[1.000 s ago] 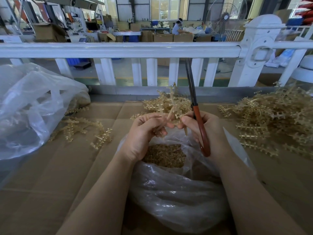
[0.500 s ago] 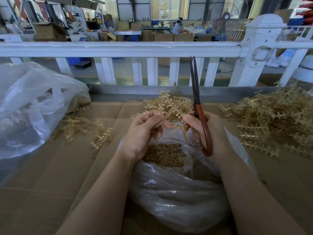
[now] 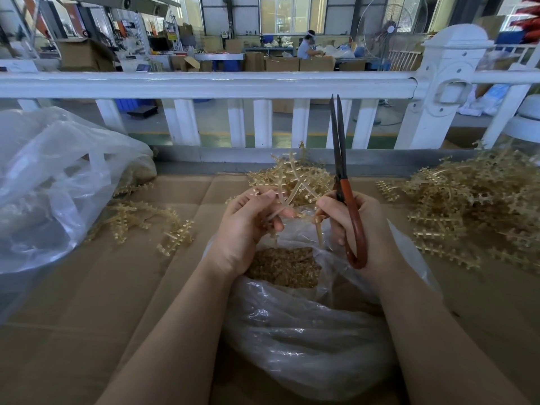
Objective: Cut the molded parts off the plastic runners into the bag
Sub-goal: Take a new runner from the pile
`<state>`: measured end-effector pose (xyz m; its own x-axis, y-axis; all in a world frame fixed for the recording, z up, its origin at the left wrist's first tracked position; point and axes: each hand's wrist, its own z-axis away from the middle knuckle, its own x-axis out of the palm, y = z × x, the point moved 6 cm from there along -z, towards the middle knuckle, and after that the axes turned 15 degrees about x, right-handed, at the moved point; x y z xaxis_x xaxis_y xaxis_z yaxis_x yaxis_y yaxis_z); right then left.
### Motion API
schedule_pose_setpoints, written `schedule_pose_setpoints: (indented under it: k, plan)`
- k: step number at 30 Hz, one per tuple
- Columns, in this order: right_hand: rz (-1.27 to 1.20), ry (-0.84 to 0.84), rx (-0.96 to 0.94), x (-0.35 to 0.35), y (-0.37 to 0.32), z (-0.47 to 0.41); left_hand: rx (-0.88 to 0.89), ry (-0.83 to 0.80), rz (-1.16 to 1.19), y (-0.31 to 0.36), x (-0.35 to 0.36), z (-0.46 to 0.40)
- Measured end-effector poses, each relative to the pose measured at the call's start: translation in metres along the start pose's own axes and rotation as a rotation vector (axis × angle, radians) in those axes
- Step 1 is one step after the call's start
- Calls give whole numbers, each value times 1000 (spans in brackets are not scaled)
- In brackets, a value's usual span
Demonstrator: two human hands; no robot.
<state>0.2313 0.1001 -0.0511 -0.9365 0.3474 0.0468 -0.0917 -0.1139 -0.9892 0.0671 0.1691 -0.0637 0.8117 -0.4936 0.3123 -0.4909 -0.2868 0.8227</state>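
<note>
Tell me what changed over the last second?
The scissors in the right hand swung from leaning left to nearly upright, blades slightly parted. The left hand kept hold of the runner, turning it a little. The bag and piles stayed put.

Likely a factory floor: stacked cardboard boxes (image 3: 280,64), a machine (image 3: 172,33), a standing fan (image 3: 390,27).

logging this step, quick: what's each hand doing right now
Left hand: closed on a plastic runner over the bag.
Right hand: closed on the scissors, blades up.
</note>
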Motion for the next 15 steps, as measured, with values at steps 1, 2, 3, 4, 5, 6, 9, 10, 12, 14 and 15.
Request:
schedule_pose_setpoints:
  k: [1,2,3,4,5,6,9,10,12,14,15]
  plan:
    - [4,0,-4,0,0,0,-4,-9,-6,0,0,0]
    - [6,-4,-9,1,-1,0,-9,-18,-8,0,1,1]
    - [2,-12,-11,1,-1,0,-12,-28,-3,0,1,1]
    - [-8,-26,-9,1,-1,0,-11,-45,6,1,2,1]
    - [-21,-41,-6,1,-1,0,-6,-70,16,1,4,1]
    - [-30,-51,-3,1,0,0,-1,-96,15,1,5,1]
    - [-18,-27,2,2,1,-1,-28,-133,-64,-3,8,2]
    - [-8,-10,1,2,1,-1,-46,-134,-99,-4,9,3]
    - [10,9,-1,2,1,-2,-48,-127,-128,-5,9,4]
    - [7,5,9,4,2,-2,-35,-84,-100,-4,8,3]
    - [3,4,9,4,1,-2,-29,-62,-74,-3,7,3]
